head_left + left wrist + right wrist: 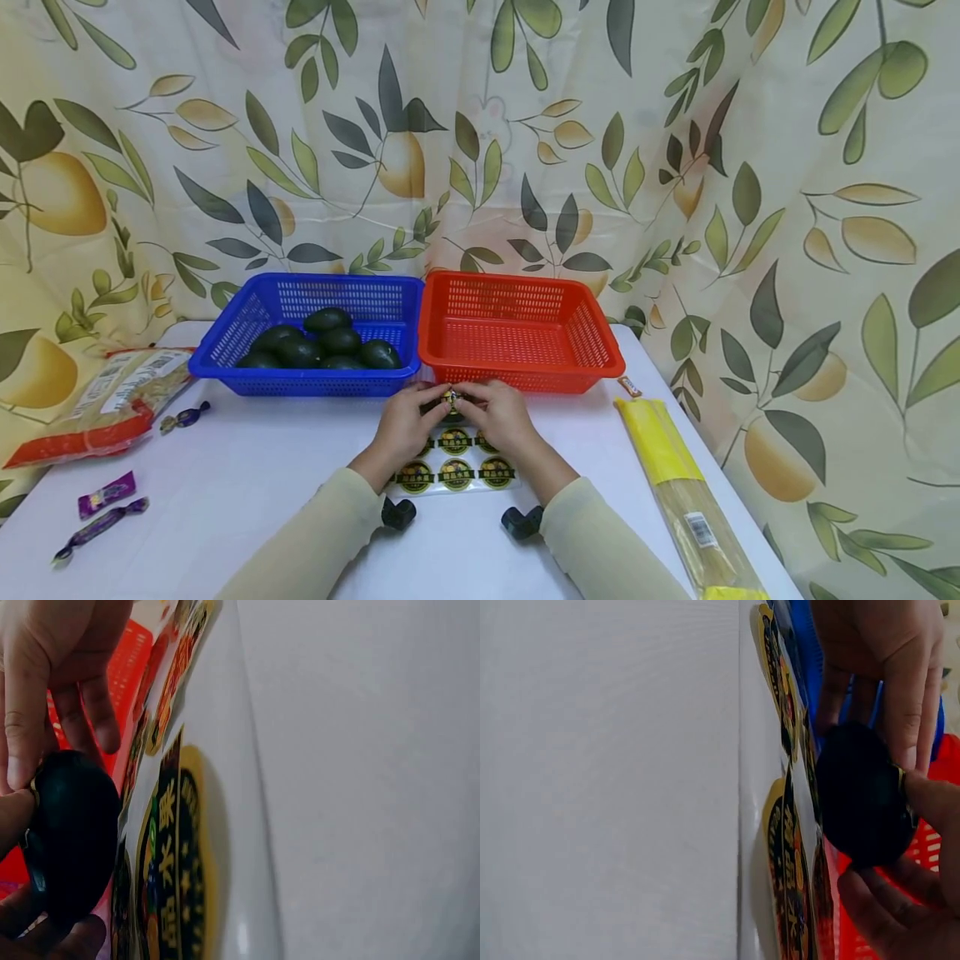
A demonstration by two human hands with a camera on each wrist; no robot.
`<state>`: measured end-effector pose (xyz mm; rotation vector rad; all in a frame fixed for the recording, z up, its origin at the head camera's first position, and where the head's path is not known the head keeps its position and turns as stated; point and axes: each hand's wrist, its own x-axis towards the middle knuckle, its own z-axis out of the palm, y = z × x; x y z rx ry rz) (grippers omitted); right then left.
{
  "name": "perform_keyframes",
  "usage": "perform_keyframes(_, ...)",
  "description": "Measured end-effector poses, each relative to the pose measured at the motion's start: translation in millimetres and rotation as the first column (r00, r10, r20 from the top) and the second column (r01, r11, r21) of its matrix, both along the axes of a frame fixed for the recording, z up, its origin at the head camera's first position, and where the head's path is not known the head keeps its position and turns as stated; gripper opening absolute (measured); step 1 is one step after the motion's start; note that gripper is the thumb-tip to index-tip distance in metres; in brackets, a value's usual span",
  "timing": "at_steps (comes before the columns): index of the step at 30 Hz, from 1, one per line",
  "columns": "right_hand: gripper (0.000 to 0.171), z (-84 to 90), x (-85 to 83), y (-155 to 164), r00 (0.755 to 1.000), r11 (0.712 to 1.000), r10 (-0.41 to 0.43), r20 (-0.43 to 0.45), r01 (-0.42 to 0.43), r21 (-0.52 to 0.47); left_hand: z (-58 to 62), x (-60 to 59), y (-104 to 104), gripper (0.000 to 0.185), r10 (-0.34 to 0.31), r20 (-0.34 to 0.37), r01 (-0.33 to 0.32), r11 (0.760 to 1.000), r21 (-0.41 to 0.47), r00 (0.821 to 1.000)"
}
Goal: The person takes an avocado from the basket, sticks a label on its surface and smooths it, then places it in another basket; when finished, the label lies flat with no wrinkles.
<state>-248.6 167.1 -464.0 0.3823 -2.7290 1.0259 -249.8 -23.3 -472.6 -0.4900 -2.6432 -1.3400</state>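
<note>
A dark green avocado (862, 795) is held between both hands, low over the sticker sheet in front of the baskets. My left hand (405, 425) grips it from the left, and my right hand (501, 421) from the right. Both thumbs lie on a round black-and-gold sticker (452, 399) on the avocado's upper side, while fingers curl around its ends and underside. Beneath the hands lies a white sheet of round fruit stickers (456, 475), partly covered by them. The left wrist view shows the avocado (75, 832) close beside the sheet's printed labels.
Behind the hands, a blue basket (311, 385) holds several avocados; a red basket (517, 379) adjoins it on the right. At left lie a red-edged food bag (112, 400) and wrapped candies (101, 525). A long yellow package (682, 492) and small candy (628, 386) lie at right.
</note>
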Motion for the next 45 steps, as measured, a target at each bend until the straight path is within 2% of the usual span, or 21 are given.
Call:
perform_keyframes(5, 0.035, -0.1, -1.0, -1, 0.999, 1.000, 0.020, -0.032, -0.020, 0.012, 0.7, -1.9, -4, 0.038, -0.024, 0.034, 0.024, 1.000, 0.014, 0.999)
perform_keyframes(8, 0.029, 1.0, -1.3, 0, 0.997, 0.999, 0.037, -0.072, -0.036, 0.024, 1.3, -2.8, -5, 0.033, -0.014, 0.059, 0.011, 0.999, 0.052, 0.998)
perform_keyframes(11, 0.028, 3.1, -2.4, 1, 0.995, 0.997, 0.060, -0.078, -0.055, 0.061, 2.1, -3.1, -5, 0.028, 0.010, 0.092, -0.016, 0.997, 0.073, 0.996)
perform_keyframes(15, 0.030, 5.2, -5.1, 1, 0.998, 0.996, 0.054, -0.018, -0.053, 0.076, 2.0, -2.9, -4, 0.021, 0.037, 0.118, -0.046, 0.997, 0.069, 0.992)
perform_keyframes(18, 0.033, 3.9, -7.0, 4, 0.998, 0.997, 0.048, 0.033, -0.049, 0.061, 0.3, -3.2, -4, 0.014, 0.052, 0.111, -0.058, 0.997, 0.053, 0.992)
perform_keyframes(24, 0.028, -0.3, -9.1, 12, 0.992, 0.996, 0.059, 0.109, -0.052, -0.071, -3.3, -4.7, -4, 0.005, 0.071, 0.088, -0.076, 0.996, 0.055, 0.994)
perform_keyframes(29, 0.029, 2.5, -11.2, 15, 0.983, 0.990, 0.064, 0.173, -0.040, -0.137, -3.1, -4.6, -4, 0.004, 0.064, 0.106, -0.073, 0.994, 0.076, 0.992)
perform_keyframes(32, 0.040, 3.2, -11.5, 14, 0.980, 0.994, 0.067, 0.189, -0.048, -0.103, -2.4, -3.9, -5, 0.007, 0.053, 0.121, -0.064, 0.994, 0.086, 0.991)
perform_keyframes(35, 0.048, 2.6, -11.0, 13, 0.984, 0.997, 0.072, 0.165, -0.067, -0.035, -2.4, -2.9, -5, 0.014, 0.042, 0.129, -0.054, 0.994, 0.092, 0.991)
perform_keyframes(40, 0.047, 4.6, -9.7, 7, 0.989, 0.995, 0.088, 0.118, -0.094, 0.044, -4.6, -1.3, -6, 0.012, 0.040, 0.137, -0.055, 0.993, 0.108, 0.990)
perform_keyframes(45, 0.053, 11.3, -11.1, 1, 0.982, 0.990, 0.101, 0.158, -0.116, 0.086, -5.6, -0.4, -6, 0.012, 0.027, 0.132, -0.044, 0.991, 0.130, 0.991)
